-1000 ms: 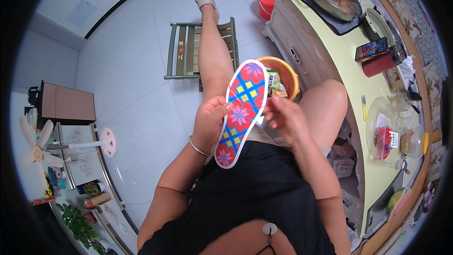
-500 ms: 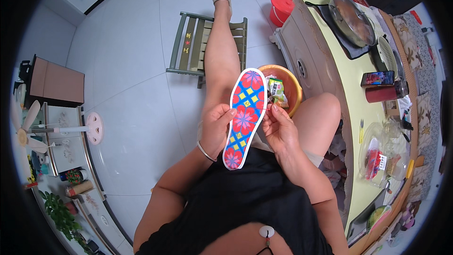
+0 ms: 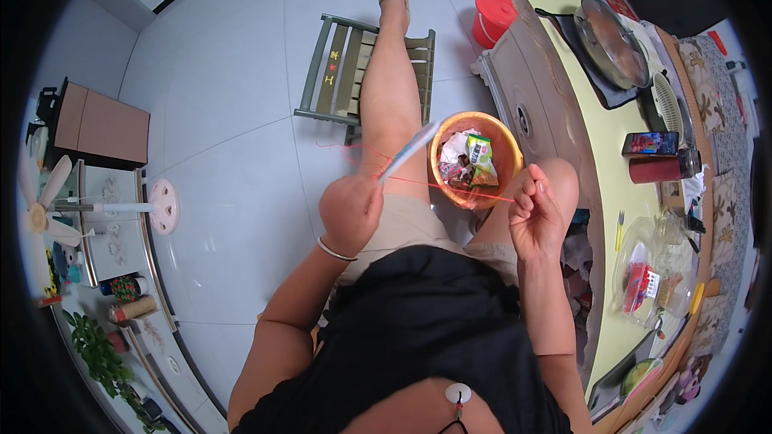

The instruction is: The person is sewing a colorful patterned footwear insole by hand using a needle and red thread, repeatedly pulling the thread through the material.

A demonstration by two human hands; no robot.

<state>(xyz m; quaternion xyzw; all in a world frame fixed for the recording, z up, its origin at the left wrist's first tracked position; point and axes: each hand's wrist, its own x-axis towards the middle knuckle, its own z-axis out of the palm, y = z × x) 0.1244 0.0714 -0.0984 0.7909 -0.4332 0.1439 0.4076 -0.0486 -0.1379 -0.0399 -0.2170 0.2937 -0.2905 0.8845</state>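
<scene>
My left hand [image 3: 351, 209], wearing a white bangle, is closed on a patterned shoe insole [image 3: 408, 149]. The insole is turned nearly edge-on and blurred, so its coloured face is mostly hidden. From it a red thread [image 3: 450, 188] stretches across to my right hand [image 3: 535, 213], held apart above my knee. The fingertips of that hand are pinched on the thread's end; whether a needle is there is too small to tell. More loose red strands show blurred to the left of the insole.
Below and between my hands stands a round wooden-looking bin [image 3: 460, 122] holding wrappers. My outstretched leg lies over a folding stool [image 3: 326, 72]. At the right is a long yellow-topped table [image 3: 599, 145] with a lidded pan [image 3: 611, 44] and a phone [image 3: 650, 143]. A fan [image 3: 163, 206] is at the left.
My right hand has moved right, away from the insole, drawing the red thread out. My left hand has shifted left and tipped the insole from face-up to edge-on.
</scene>
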